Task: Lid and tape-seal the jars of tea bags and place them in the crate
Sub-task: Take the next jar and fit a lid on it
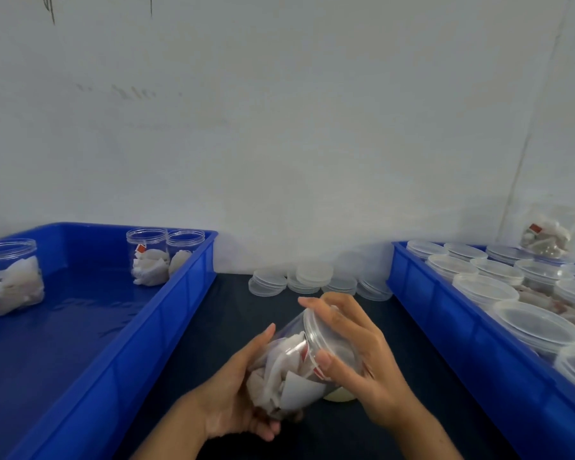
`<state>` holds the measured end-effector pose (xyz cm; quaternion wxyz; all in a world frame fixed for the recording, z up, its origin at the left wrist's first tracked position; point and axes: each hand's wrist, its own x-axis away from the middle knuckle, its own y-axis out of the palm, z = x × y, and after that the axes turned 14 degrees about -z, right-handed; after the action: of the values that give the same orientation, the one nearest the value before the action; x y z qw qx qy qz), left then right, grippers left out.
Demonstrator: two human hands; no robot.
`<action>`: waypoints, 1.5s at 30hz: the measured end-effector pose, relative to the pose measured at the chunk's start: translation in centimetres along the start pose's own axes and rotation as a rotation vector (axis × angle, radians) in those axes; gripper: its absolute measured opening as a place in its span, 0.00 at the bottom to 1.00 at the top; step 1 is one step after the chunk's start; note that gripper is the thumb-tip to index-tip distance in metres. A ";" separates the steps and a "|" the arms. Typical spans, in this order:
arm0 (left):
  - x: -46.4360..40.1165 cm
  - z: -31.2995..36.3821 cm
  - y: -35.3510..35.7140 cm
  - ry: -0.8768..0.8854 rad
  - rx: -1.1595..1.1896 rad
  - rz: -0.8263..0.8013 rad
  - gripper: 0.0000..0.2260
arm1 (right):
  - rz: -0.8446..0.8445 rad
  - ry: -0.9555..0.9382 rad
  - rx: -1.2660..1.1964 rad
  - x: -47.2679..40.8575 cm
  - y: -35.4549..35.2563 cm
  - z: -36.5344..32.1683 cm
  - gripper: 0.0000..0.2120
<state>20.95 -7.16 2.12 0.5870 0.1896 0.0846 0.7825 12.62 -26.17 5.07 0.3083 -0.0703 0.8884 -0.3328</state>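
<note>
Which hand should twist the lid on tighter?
The right hand, probably. Its fingers already curl round the clear plastic lid, while the left hand cradles the body of the tilted clear plastic jar of tea bags.

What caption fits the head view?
Both hands, left and right, fit a lid on a tea-bag jar between blue crates.

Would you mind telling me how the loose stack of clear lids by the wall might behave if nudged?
The lids look thin and light, so they would probably slide easily. Stacked unevenly, the top one may well slip off. Being round, a tipped lid could roll.
</note>
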 end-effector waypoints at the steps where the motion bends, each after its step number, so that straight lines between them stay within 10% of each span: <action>1: 0.0 -0.1 0.0 0.012 0.022 -0.012 0.37 | -0.004 0.016 -0.009 -0.1 0.0 0.0 0.25; 7: -1.5 -0.9 1.4 0.393 0.076 0.171 0.31 | 0.196 0.100 -0.127 -0.6 1.8 -0.5 0.23; 12: -2.0 -1.2 1.9 0.610 -0.320 0.478 0.34 | 0.358 0.452 -0.613 -1.0 2.7 0.1 0.24; 16: -1.8 -1.9 1.1 0.596 -0.222 0.487 0.35 | 0.069 0.445 -0.701 0.7 2.0 1.6 0.27; 25: -1.6 -1.9 0.9 0.514 0.004 0.352 0.42 | 0.138 0.493 -0.380 -0.3 2.0 1.3 0.33; 31: -1.5 -2.2 0.3 0.512 0.112 0.308 0.23 | 0.086 0.380 -0.470 -0.5 1.6 0.8 0.27; 45: -1.5 -1.9 1.1 0.519 -0.031 0.344 0.40 | 0.199 0.392 -0.232 -0.6 3.1 1.3 0.30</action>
<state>19.57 -8.78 0.51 0.4075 -0.0136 0.1863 0.8939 14.17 -24.32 2.63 0.1510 0.0486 0.9661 -0.2036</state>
